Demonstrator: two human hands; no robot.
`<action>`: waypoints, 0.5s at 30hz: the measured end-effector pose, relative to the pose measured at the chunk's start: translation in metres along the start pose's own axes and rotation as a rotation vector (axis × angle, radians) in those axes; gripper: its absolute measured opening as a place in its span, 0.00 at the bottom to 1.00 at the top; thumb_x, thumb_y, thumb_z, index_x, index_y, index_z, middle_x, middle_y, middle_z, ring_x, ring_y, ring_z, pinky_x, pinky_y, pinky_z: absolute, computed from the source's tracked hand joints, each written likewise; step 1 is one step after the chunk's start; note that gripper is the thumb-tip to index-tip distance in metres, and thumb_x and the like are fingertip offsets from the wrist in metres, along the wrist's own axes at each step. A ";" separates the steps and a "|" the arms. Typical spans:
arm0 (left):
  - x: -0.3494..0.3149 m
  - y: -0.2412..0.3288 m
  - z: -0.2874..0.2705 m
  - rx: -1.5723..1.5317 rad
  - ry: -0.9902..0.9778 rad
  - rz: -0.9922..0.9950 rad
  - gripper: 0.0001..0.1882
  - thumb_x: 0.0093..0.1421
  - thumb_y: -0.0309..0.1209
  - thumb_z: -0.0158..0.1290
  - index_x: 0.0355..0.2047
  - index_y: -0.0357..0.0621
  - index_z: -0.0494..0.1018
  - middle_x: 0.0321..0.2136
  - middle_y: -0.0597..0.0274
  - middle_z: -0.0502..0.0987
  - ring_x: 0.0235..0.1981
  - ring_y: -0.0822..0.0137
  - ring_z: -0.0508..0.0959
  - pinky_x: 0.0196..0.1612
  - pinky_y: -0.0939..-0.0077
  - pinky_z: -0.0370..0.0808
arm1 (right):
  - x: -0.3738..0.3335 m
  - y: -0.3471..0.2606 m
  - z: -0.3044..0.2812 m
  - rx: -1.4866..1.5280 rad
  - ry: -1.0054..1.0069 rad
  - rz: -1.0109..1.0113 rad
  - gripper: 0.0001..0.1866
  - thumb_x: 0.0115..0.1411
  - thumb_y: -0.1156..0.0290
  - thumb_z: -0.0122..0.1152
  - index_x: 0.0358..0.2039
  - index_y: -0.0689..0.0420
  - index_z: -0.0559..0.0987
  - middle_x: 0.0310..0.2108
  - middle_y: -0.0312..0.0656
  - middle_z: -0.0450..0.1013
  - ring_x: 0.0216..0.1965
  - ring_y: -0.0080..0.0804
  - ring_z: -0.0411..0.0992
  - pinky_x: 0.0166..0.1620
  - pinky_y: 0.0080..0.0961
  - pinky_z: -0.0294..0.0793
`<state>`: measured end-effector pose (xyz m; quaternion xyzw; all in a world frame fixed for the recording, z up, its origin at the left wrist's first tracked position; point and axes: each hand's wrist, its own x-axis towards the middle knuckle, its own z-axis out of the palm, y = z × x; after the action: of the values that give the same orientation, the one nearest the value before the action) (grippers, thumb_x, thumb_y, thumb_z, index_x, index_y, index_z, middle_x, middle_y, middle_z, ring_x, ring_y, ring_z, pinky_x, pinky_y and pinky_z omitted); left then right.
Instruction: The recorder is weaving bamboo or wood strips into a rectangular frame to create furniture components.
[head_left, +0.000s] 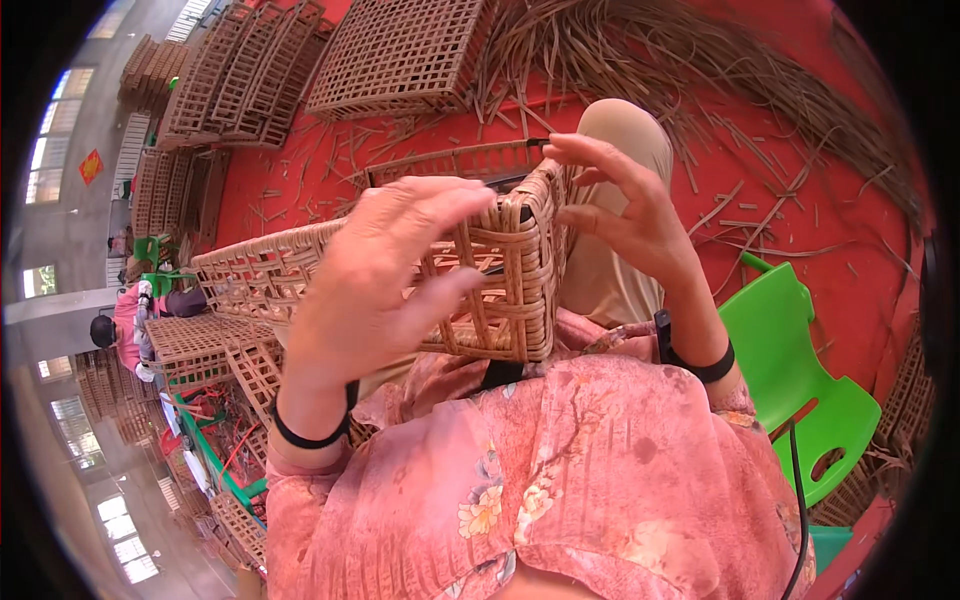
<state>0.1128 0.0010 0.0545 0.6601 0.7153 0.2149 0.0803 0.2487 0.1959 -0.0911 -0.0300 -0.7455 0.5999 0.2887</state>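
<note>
A long woven wicker basket (533, 290) lies across my lap, one corner turned toward me. It has an open lattice of tan-brown strips, and a dark frame end shows at the corner. My left hand (375, 270) is over its long side, fingers stretched and thumb apart, partly hiding the weave. On the other side of the corner, my right hand (625, 205) is raised with its fingers spread from the thumb. Its fingertips are close to the basket's upper edge; whether they touch I cannot tell. Neither hand is gripping anything.
Loose weaving strips (700, 60) lie in a heap and scattered over the red floor covering (420, 145). Woven lattice panels (400, 55) stand and stack at the far left. A green plastic chair (800, 370) is at my right. Another person (130, 325) works at the left.
</note>
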 end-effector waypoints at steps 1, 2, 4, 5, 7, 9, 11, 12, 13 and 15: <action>0.001 0.004 0.006 0.004 -0.001 -0.001 0.28 0.48 0.18 0.58 0.53 0.40 0.74 0.48 0.52 0.78 0.50 0.53 0.77 0.53 0.62 0.74 | -0.001 0.003 0.003 0.003 0.000 -0.003 0.33 0.51 0.81 0.67 0.60 0.56 0.72 0.56 0.39 0.73 0.56 0.33 0.71 0.54 0.30 0.72; 0.002 0.005 0.013 0.088 0.030 0.016 0.27 0.48 0.18 0.58 0.52 0.41 0.74 0.48 0.52 0.78 0.50 0.53 0.78 0.52 0.62 0.75 | -0.002 0.006 0.006 0.002 0.005 -0.030 0.32 0.51 0.80 0.68 0.59 0.56 0.73 0.54 0.41 0.74 0.54 0.35 0.73 0.53 0.30 0.73; 0.004 0.008 0.019 0.227 0.090 0.060 0.25 0.48 0.19 0.60 0.50 0.41 0.75 0.47 0.54 0.78 0.47 0.53 0.78 0.48 0.62 0.76 | -0.001 0.007 0.009 0.001 0.012 -0.057 0.31 0.51 0.80 0.68 0.57 0.55 0.74 0.53 0.43 0.75 0.53 0.37 0.74 0.53 0.30 0.75; 0.005 0.008 0.020 0.229 0.087 0.060 0.25 0.48 0.19 0.60 0.50 0.41 0.75 0.47 0.54 0.78 0.47 0.53 0.78 0.48 0.62 0.76 | 0.000 0.006 0.010 -0.052 0.007 -0.074 0.30 0.51 0.79 0.67 0.57 0.55 0.74 0.52 0.44 0.75 0.53 0.39 0.74 0.54 0.31 0.74; 0.006 0.009 0.022 0.346 0.094 0.111 0.25 0.47 0.18 0.61 0.49 0.41 0.75 0.47 0.55 0.79 0.46 0.55 0.79 0.46 0.63 0.77 | 0.002 0.008 0.011 -0.102 0.004 -0.091 0.29 0.52 0.79 0.66 0.57 0.55 0.74 0.52 0.45 0.75 0.53 0.40 0.74 0.54 0.32 0.74; 0.007 0.008 0.023 0.364 0.092 0.129 0.26 0.47 0.19 0.61 0.49 0.41 0.75 0.47 0.55 0.79 0.45 0.55 0.80 0.46 0.63 0.77 | 0.005 0.014 0.010 -0.191 0.003 -0.171 0.27 0.53 0.78 0.65 0.56 0.55 0.75 0.51 0.45 0.75 0.52 0.43 0.74 0.54 0.34 0.74; 0.007 0.006 0.024 0.383 0.089 0.145 0.26 0.47 0.19 0.61 0.49 0.41 0.75 0.47 0.55 0.79 0.44 0.55 0.80 0.45 0.62 0.78 | 0.006 0.015 0.007 -0.214 -0.021 -0.175 0.27 0.53 0.77 0.65 0.55 0.54 0.75 0.51 0.45 0.75 0.53 0.44 0.73 0.54 0.35 0.74; 0.007 0.006 0.024 0.390 0.083 0.161 0.26 0.47 0.18 0.61 0.49 0.41 0.76 0.46 0.55 0.79 0.44 0.55 0.80 0.45 0.62 0.78 | 0.006 0.015 0.006 -0.239 -0.046 -0.180 0.26 0.53 0.76 0.65 0.54 0.54 0.75 0.51 0.45 0.75 0.53 0.45 0.73 0.54 0.36 0.74; 0.008 0.005 0.024 0.397 0.076 0.177 0.25 0.47 0.18 0.61 0.49 0.40 0.76 0.46 0.55 0.79 0.44 0.55 0.81 0.44 0.62 0.78 | 0.007 0.017 0.006 -0.234 -0.045 -0.179 0.26 0.53 0.76 0.65 0.54 0.54 0.75 0.51 0.45 0.75 0.53 0.45 0.73 0.54 0.36 0.74; 0.007 0.002 0.024 0.393 0.093 0.197 0.24 0.47 0.17 0.60 0.48 0.40 0.76 0.45 0.54 0.80 0.43 0.55 0.81 0.43 0.63 0.79 | 0.010 0.020 0.009 -0.285 -0.052 -0.268 0.26 0.51 0.75 0.66 0.53 0.53 0.76 0.49 0.44 0.76 0.51 0.46 0.74 0.53 0.36 0.75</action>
<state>0.1234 0.0122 0.0354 0.7193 0.6783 0.1083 -0.1042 0.2306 0.1974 -0.1065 0.0445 -0.8274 0.4449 0.3397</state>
